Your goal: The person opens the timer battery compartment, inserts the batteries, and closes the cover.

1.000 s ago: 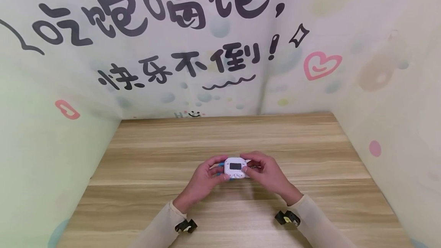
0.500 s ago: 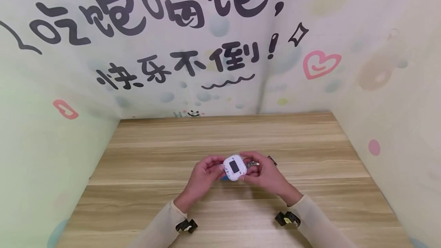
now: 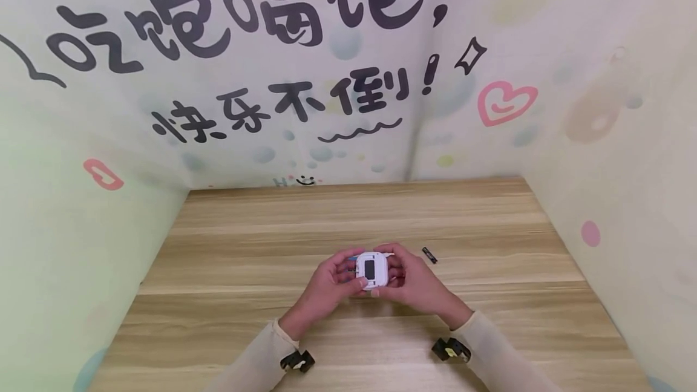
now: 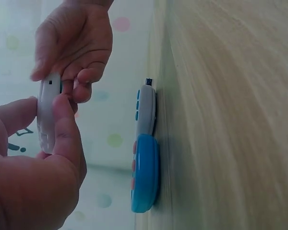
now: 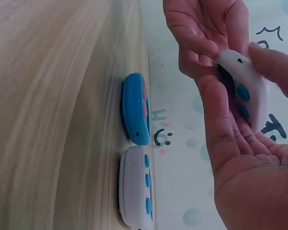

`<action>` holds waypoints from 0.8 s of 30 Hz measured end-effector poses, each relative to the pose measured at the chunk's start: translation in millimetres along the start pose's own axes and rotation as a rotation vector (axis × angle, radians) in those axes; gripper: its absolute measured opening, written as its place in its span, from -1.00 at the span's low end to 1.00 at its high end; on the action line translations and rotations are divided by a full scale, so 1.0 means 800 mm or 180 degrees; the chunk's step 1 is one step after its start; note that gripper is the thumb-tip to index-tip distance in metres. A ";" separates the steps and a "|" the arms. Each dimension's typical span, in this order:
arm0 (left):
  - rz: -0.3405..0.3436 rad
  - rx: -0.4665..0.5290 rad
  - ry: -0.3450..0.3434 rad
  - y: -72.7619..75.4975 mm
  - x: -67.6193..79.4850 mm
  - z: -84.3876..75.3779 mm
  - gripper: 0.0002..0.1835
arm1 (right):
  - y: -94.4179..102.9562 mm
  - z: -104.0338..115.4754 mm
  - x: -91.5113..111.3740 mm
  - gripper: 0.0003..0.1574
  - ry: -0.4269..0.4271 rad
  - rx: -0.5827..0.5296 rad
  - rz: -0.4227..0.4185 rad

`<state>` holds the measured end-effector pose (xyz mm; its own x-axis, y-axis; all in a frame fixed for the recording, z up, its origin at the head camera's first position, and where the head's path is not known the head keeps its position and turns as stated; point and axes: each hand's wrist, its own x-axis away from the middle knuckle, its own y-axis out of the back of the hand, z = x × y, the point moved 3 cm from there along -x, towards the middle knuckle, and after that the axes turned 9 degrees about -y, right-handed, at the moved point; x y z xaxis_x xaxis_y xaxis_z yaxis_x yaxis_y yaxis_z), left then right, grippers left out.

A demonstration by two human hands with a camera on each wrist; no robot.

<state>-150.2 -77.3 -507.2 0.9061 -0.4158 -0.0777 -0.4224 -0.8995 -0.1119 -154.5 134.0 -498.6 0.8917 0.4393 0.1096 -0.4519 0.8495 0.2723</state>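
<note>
Both hands hold a small white rounded-square digital timer (image 3: 370, 270) above the table, its side with a dark rectangle facing up in the head view. The left hand (image 3: 327, 283) grips the left edge, thumb at the lower corner. On the opposite edge, the fingers and thumb of the right hand (image 3: 418, 283) curl round the casing. Blue buttons show on the underside of the held timer (image 5: 252, 76) in the right wrist view. Below the hands lie a blue timer with pink buttons (image 4: 145, 175) and a second white timer with blue buttons (image 4: 145, 112), both mostly hidden in the head view.
A small dark battery-like cylinder (image 3: 429, 255) lies on the wood-grain table (image 3: 245, 228), beyond the right hand. Printed walls (image 3: 305, 156) with lettering and coloured dots enclose the table at the back and both sides.
The held timer has been turned between the fingers, from lying wide through a tilt to standing tall in the head view. The dark cylinder, hidden a second ago, now shows fully beside the right hand.
</note>
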 end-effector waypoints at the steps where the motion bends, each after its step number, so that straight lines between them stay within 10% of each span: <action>1: 0.0005 0.0005 0.0002 0.000 0.000 0.001 -0.29 | 0.001 0.001 0.000 -0.18 -0.0015 -0.0045 0.0023; 24: 0.0132 -0.0354 -0.0011 -0.005 0.006 -0.002 -0.32 | 0.001 0.001 0.000 -0.44 -0.0501 -0.0372 0.0117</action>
<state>-144.3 -76.0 -505.6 0.8878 -0.4527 -0.0836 -0.4541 -0.8910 0.0022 -155.0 134.5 -497.3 0.8634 0.4274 0.2681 -0.4762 0.8658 0.1535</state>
